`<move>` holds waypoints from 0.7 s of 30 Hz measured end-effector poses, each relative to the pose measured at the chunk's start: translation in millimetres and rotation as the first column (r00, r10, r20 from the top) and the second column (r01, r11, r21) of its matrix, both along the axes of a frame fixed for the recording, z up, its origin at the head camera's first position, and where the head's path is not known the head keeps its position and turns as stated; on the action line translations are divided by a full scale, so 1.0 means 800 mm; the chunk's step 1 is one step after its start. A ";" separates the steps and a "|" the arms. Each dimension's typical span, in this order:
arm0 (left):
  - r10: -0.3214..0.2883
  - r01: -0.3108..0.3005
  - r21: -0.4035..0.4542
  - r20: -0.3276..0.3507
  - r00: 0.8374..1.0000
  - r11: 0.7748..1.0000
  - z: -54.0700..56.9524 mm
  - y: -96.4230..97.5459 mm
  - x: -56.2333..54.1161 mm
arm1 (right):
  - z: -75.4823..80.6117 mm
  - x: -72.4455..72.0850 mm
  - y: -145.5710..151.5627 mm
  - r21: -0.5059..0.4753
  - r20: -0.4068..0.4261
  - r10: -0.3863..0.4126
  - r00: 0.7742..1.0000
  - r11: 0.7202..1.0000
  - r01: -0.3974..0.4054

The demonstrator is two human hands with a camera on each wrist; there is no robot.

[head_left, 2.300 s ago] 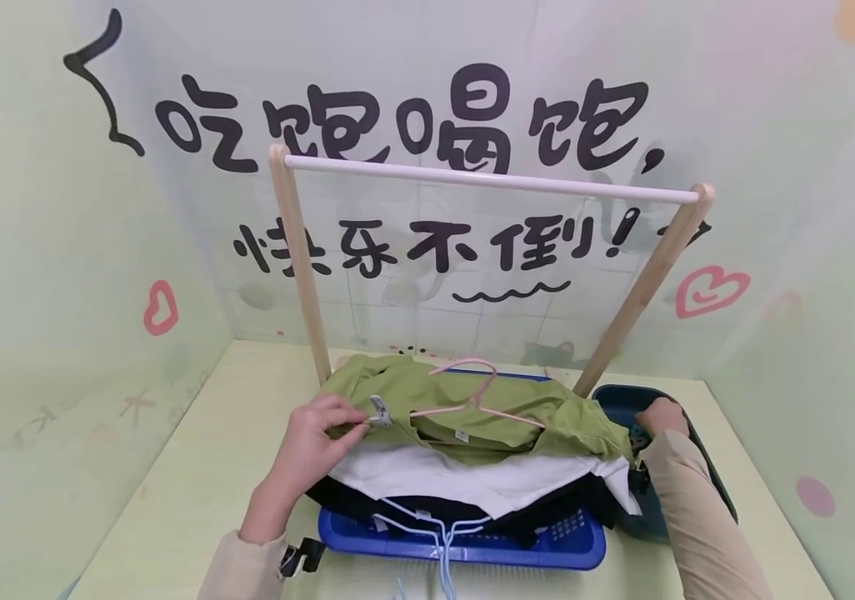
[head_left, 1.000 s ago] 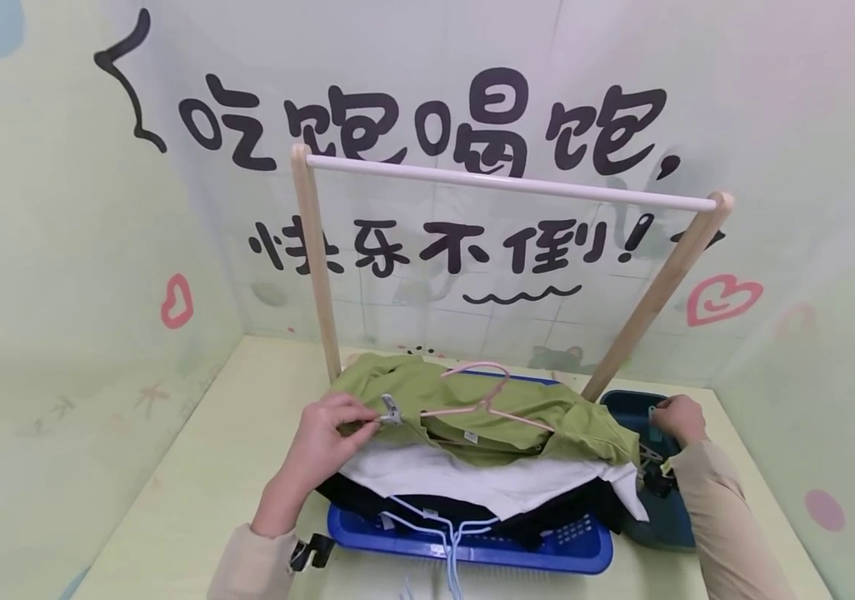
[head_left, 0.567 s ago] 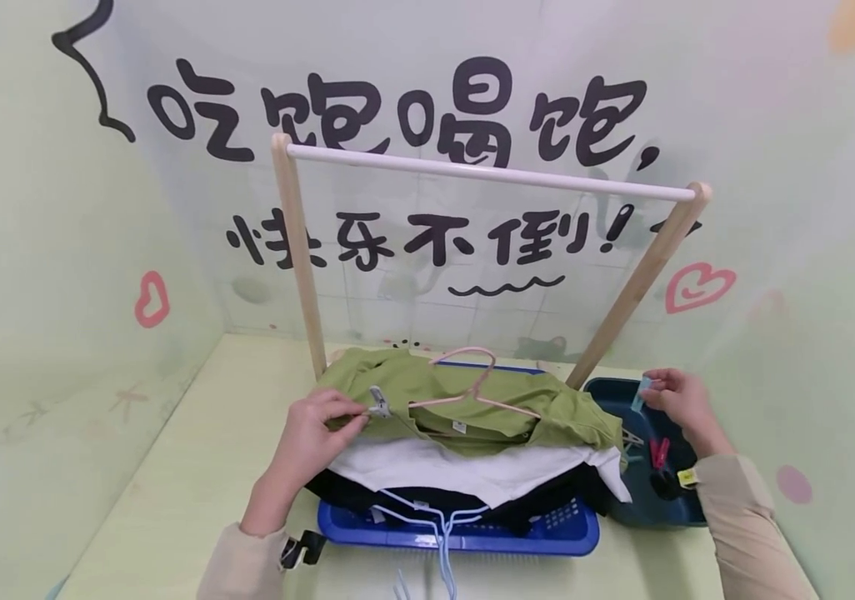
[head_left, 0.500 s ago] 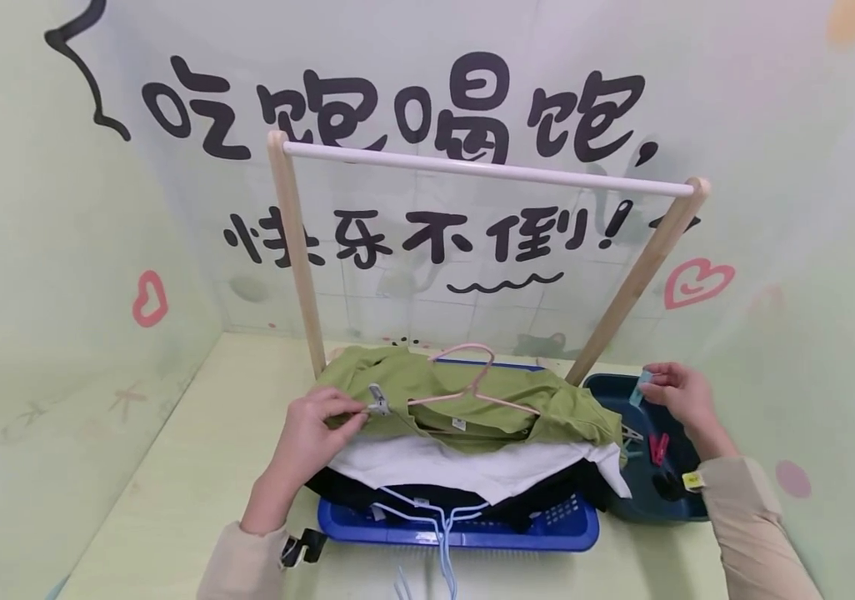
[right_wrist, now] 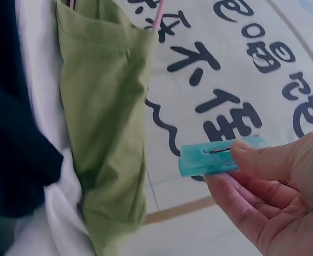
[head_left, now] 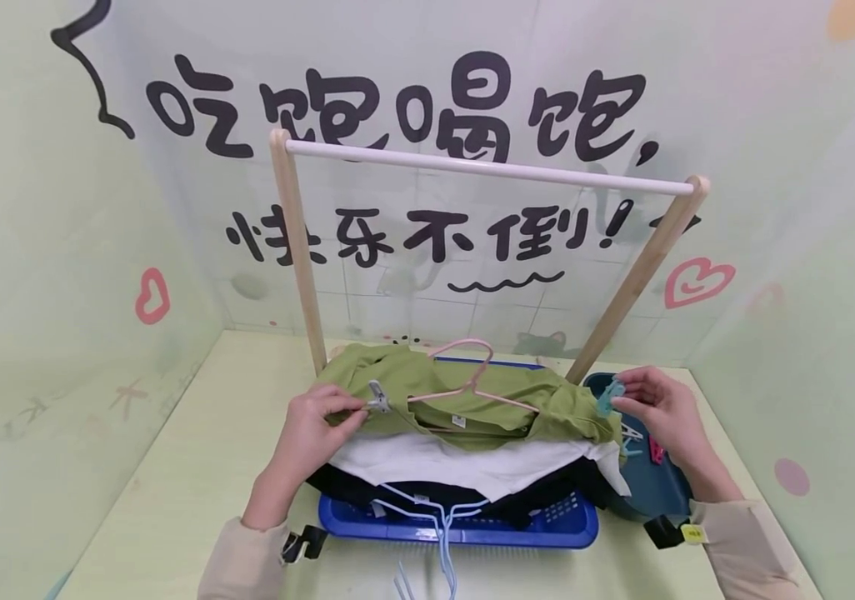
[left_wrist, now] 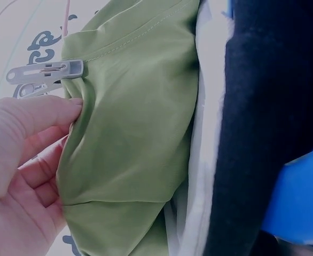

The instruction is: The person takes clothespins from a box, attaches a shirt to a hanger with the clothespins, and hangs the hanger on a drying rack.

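A green shirt (head_left: 390, 375) with a pink hanger (head_left: 470, 392) in its neck lies on top of the pile. My left hand (head_left: 313, 429) pinches the shirt's shoulder edge between thumb and fingers, as the left wrist view shows. Just beside the fingertips, a grey clothespin (left_wrist: 47, 72) is clipped on that edge. On the other side, my right hand (head_left: 663, 412) holds a teal clothespin (right_wrist: 210, 157) between thumb and fingers, near the shirt's right shoulder but apart from it. The clothespin's jaws look closed.
Under the green shirt lie a white garment (head_left: 427, 462) and a black garment (head_left: 352, 493) with light blue hangers (head_left: 446, 533), over a blue basket (head_left: 472, 537). A dark teal bin (head_left: 652, 492) with clothespins stands right. Behind rises a wooden rack with a white rail (head_left: 487, 167).
My right hand has come up out of the bin with the teal clothespin and moved left towards the shirt's right shoulder. My left hand stays at the left shoulder.
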State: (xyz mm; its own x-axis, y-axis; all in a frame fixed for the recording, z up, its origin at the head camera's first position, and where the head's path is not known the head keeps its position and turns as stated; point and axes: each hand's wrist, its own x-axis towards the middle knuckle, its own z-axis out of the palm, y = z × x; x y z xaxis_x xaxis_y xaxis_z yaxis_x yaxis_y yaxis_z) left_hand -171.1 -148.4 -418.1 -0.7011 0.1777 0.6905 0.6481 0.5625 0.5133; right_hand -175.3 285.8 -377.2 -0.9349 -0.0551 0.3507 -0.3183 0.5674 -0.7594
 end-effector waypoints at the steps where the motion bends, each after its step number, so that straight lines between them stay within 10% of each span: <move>1: 0.000 0.000 -0.002 0.000 1.000 1.000 0.000 0.000 0.000 | -0.001 0.001 -0.003 -0.008 -0.008 0.009 1.000 1.000 -0.009; 21: 0.004 -0.004 -0.009 0.000 1.000 1.000 0.003 0.001 0.003 | -0.024 -0.007 -0.050 -0.042 -0.102 0.264 0.959 0.962 -0.269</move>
